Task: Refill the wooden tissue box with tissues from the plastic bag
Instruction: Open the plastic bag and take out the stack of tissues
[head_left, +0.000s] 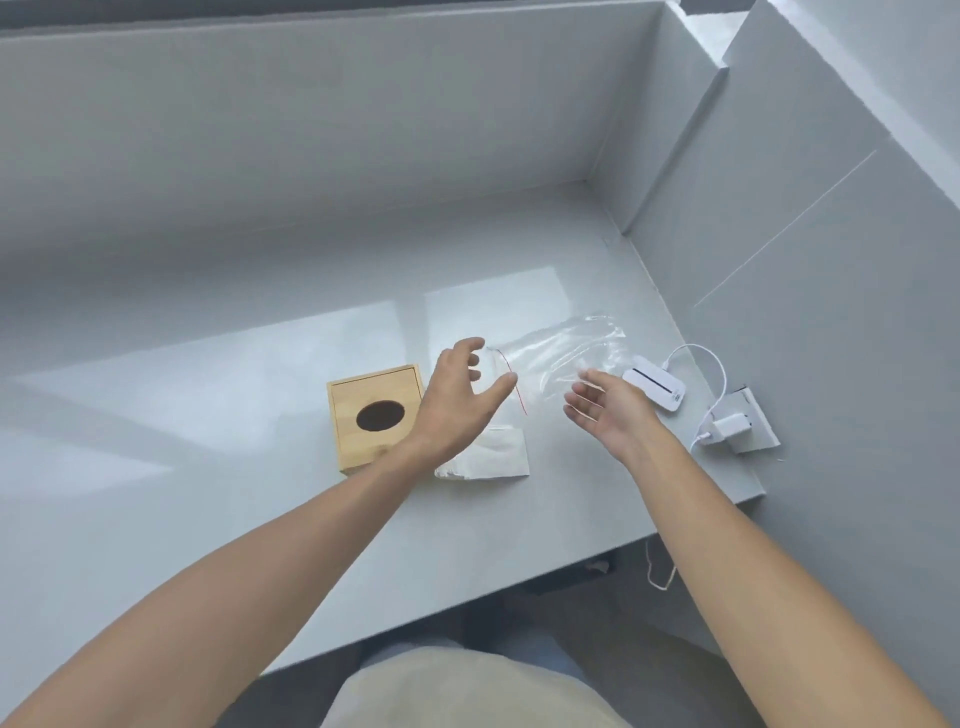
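Two open hands, one tissue stack, one bag

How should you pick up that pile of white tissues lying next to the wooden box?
Probably by its two short ends, coming down from above. The tissue stack lies flat on the table, right beside the wooden tissue box, so that side looks tight. It is soft and layered, so pinching the whole thickness with both open hands, left hand and right hand, should keep it together.
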